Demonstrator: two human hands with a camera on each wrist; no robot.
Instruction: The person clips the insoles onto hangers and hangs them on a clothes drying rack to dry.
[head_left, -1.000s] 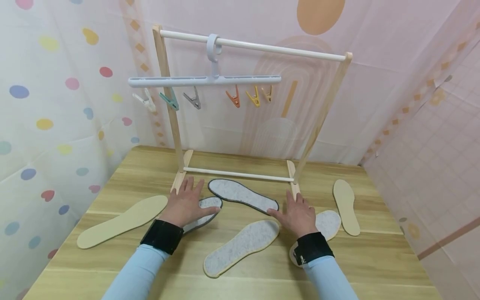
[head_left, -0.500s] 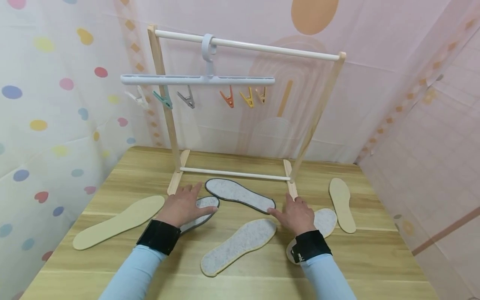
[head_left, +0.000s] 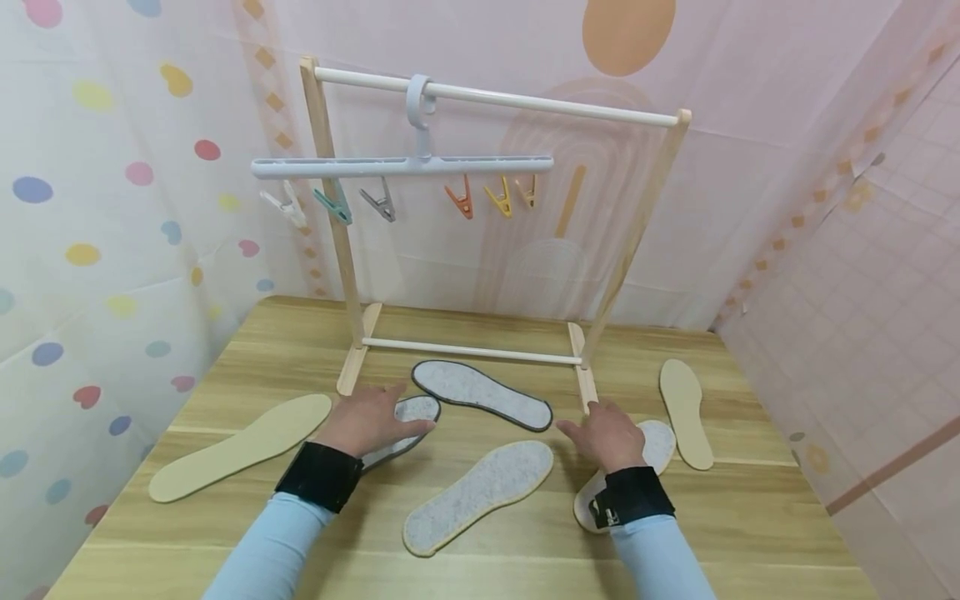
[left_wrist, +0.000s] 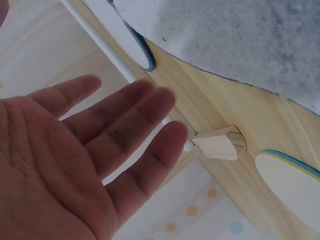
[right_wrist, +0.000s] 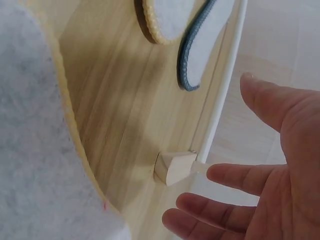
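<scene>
My left hand [head_left: 367, 421] hovers, palm down, over a grey felt insole with a dark edge [head_left: 417, 408], partly covering it. In the left wrist view the fingers [left_wrist: 157, 145] are relaxed and nothing is held. Another dark-edged insole [head_left: 480, 393] lies between the hands. My right hand [head_left: 609, 435] is above a yellow-edged grey insole [head_left: 658, 443], hiding part of it. Loosely spread fingers [right_wrist: 235, 177] hold nothing in the right wrist view. A second yellow-edged insole [head_left: 480, 500] lies nearer the body. Cream insoles lie at the left [head_left: 240, 450] and the right [head_left: 686, 412].
Behind the insoles stands a wooden rack [head_left: 633, 242] with a white top rod [head_left: 517, 102]. From the rod hangs a pale blue hanger [head_left: 480, 167] carrying several clothespins, among them an orange clothespin [head_left: 461, 200]. Patterned cloth [head_left: 150, 250] walls the wooden table [head_left: 345, 558].
My right hand has shifted slightly right, its thumb now away from the dark-edged insole's end. The left hand's fingers reach less far forward. The insoles have not moved.
</scene>
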